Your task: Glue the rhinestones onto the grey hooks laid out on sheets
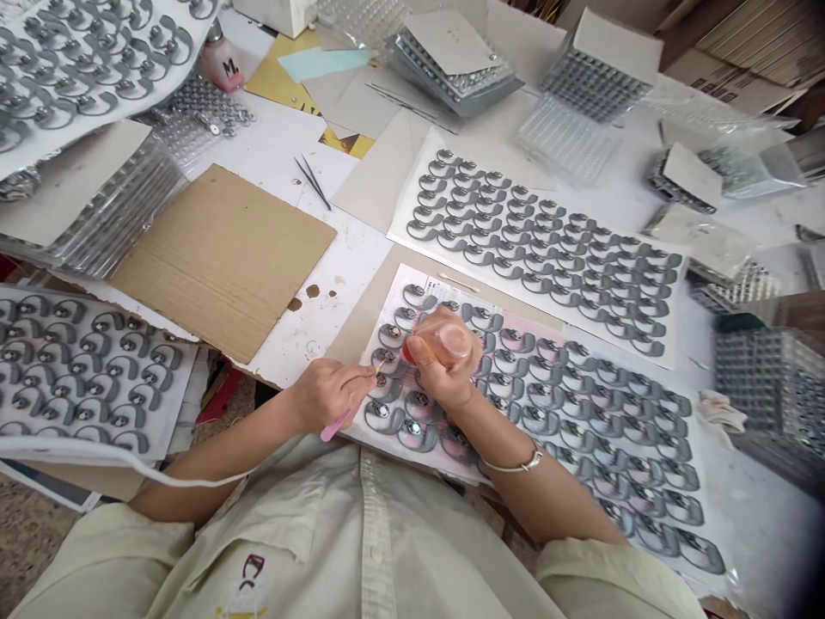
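Observation:
My left hand (332,391) pinches a slim pink tool (336,425). Its thin tip points right, over the near-left corner of a sheet bearing rows of grey curved pieces (547,419) with shiny centres. Fingers of my right hand (444,370) are wrapped round a small translucent bottle of pinkish liquid (453,340). The bottle is tilted, its round base facing up towards me, and a red part shows at its left end. It is held above the same sheet, beside the left hand. Pink stains mark the sheet. A cotton swab (459,284) lies at the sheet's far edge.
A second sheet of grey pieces (541,232) lies beyond. Black tweezers (313,182) and a cardboard square (225,258) are to the left, near a pink bottle marked M (221,60). Stacked clear trays (748,370) stand right. A white cable (116,454) crosses by my left forearm.

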`<act>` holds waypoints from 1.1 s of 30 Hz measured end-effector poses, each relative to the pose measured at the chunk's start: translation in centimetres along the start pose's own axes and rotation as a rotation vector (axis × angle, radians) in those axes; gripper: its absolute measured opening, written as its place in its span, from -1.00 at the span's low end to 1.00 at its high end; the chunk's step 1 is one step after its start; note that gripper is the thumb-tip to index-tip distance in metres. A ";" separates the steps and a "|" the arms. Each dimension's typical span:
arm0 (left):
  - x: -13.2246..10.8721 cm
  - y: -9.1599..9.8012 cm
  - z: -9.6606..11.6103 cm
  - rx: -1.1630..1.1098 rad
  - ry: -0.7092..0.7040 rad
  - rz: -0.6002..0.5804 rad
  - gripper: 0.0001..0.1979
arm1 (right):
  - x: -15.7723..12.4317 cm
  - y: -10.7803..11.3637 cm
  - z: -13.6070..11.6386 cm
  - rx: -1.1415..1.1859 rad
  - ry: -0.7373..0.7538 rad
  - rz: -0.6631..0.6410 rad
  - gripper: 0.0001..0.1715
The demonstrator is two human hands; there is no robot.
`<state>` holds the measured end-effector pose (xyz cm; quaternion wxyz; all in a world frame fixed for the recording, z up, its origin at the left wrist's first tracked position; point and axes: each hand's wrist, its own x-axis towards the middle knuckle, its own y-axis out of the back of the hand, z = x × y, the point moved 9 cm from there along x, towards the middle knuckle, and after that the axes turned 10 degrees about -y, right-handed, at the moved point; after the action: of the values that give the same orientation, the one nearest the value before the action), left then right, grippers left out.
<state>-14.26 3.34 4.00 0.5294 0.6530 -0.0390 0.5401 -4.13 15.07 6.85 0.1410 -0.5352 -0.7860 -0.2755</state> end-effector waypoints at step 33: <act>-0.8 1.4 -3.3 -0.250 0.350 0.212 -0.89 | -0.3 -0.6 0.2 0.049 -0.030 -0.035 -0.76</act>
<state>-17.62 4.71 3.82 0.5451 0.4711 -0.0817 0.6887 -4.52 14.78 6.41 0.1375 -0.5219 -0.8038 -0.2503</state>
